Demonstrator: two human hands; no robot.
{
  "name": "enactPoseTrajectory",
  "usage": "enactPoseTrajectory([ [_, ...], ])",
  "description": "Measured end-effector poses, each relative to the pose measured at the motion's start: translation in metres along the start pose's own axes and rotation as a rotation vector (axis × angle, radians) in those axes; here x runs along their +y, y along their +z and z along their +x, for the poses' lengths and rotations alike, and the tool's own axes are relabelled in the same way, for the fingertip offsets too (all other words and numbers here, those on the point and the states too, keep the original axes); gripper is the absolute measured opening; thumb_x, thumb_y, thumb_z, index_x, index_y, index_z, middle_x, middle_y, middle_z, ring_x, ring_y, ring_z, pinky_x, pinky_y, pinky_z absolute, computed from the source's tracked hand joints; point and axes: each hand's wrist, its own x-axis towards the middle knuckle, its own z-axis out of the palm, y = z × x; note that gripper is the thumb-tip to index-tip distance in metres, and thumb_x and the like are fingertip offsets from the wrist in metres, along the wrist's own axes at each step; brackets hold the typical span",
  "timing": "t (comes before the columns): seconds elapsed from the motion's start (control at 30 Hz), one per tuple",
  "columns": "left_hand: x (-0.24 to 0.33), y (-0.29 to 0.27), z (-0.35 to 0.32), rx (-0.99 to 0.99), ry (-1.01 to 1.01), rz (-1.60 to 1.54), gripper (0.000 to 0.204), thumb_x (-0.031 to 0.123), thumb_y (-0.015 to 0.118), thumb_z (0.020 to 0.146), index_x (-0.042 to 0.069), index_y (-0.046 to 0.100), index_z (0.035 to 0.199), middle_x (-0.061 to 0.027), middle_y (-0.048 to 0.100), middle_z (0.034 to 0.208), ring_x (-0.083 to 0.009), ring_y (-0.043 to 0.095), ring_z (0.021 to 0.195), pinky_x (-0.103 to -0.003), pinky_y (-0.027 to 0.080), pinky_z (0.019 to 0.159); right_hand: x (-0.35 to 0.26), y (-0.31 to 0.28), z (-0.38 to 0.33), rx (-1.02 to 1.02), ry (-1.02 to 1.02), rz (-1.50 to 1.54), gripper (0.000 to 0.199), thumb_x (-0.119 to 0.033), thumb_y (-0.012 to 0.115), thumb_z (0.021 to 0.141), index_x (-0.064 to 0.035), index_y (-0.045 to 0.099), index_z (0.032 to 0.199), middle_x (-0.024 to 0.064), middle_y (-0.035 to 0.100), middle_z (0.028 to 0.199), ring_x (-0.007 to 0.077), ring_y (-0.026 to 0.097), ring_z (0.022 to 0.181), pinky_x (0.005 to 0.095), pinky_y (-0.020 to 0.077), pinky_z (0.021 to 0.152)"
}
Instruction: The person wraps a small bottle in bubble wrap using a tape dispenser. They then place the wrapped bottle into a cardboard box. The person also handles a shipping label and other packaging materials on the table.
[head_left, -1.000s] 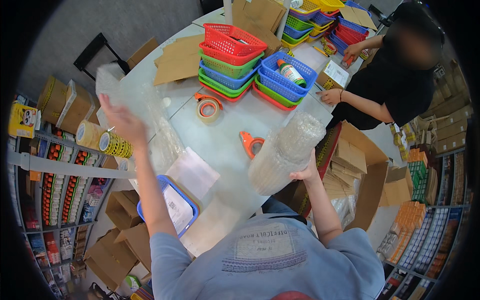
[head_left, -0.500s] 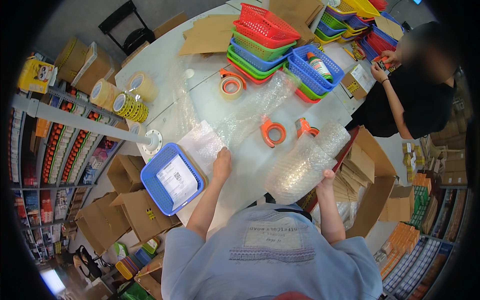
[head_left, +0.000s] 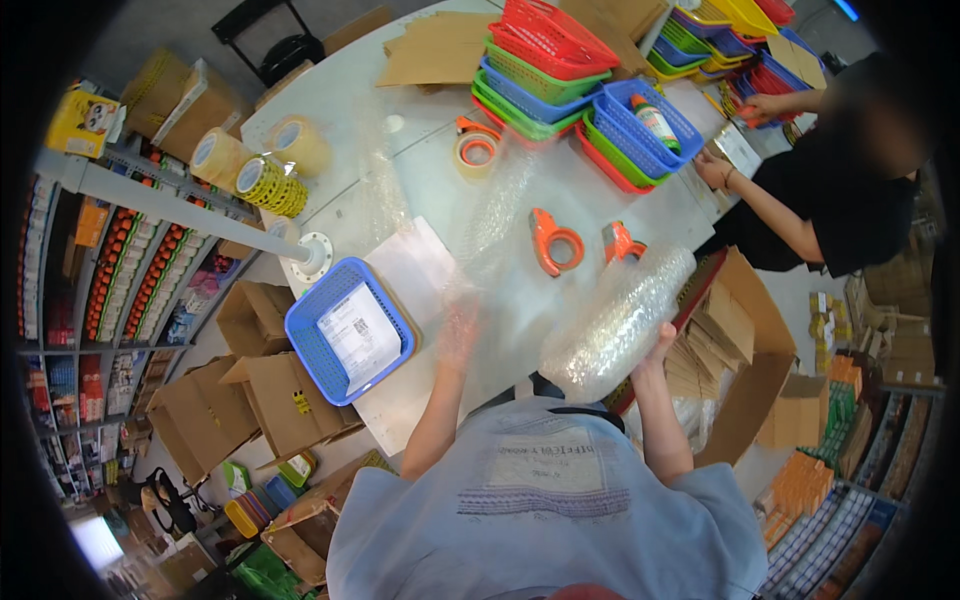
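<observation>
Right hand (head_left: 655,345) grasps the near end of the bubble-wrap roll (head_left: 618,322); fingers curl on it. The roll's long axis runs near-left to far-right, just above the tabletop (head_left: 420,180) edge. Left hand (head_left: 458,335) is blurred, on the loose sheet (head_left: 490,235) stretching far-left; its grip cannot be told. Tape dispensers (head_left: 555,242) lie beyond.

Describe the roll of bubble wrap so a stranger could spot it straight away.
On the long white table, look at the near edge, just right of the two orange tape dispensers. The bubble wrap roll lies there under the right hand: the only clear, bumpy cylinder.
</observation>
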Motion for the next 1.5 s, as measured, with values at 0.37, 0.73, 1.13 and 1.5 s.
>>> enactPoseTrajectory([
  [0.37,-0.014,-0.001,-0.058,0.278,-0.104,2.091,0.042,0.016,0.057,0.087,0.003,0.039,0.123,-0.0168,0.064,0.088,-0.0278,0.063,0.082,-0.045,0.051,0.064,-0.059,0.082,0.030,0.233,-0.522,-0.174,0.062,-0.044,0.056,0.077,-0.0030,0.047,0.124,0.0143,0.057,0.116,0.0280,0.058,0.103,0.0415,0.0492,0.090],
  [0.73,-0.141,0.171,-0.065,-0.498,0.559,2.297,0.059,0.013,0.063,0.081,0.007,0.043,0.136,-0.0153,0.045,0.104,-0.0304,0.044,0.099,-0.040,0.037,0.089,-0.092,0.081,0.033,0.337,-0.258,0.406,0.062,-0.036,0.063,0.078,-0.0092,0.041,0.130,0.0124,0.050,0.126,0.0318,0.047,0.118,0.0534,0.0369,0.102],
  [1.13,-0.206,0.213,-0.048,-0.952,0.592,2.186,0.034,0.020,0.060,0.084,0.014,0.065,0.117,-0.0041,0.040,0.078,-0.0211,0.040,0.076,-0.032,0.034,0.071,-0.058,0.052,0.027,0.376,-0.339,0.366,0.062,-0.032,0.067,0.076,-0.0075,0.045,0.128,0.0113,0.052,0.124,0.0301,0.049,0.115,0.0474,0.0396,0.100],
  [1.5,-0.015,0.037,0.086,-0.173,0.414,2.922,0.069,0.033,0.055,0.088,0.007,0.025,0.144,-0.0199,0.023,0.149,-0.0307,0.016,0.141,-0.054,0.011,0.111,-0.024,0.050,-0.009,0.179,-0.263,0.092,0.070,-0.030,0.069,0.071,-0.0012,0.043,0.128,0.0131,0.055,0.119,0.0281,0.054,0.111,0.0418,0.0438,0.098],
])
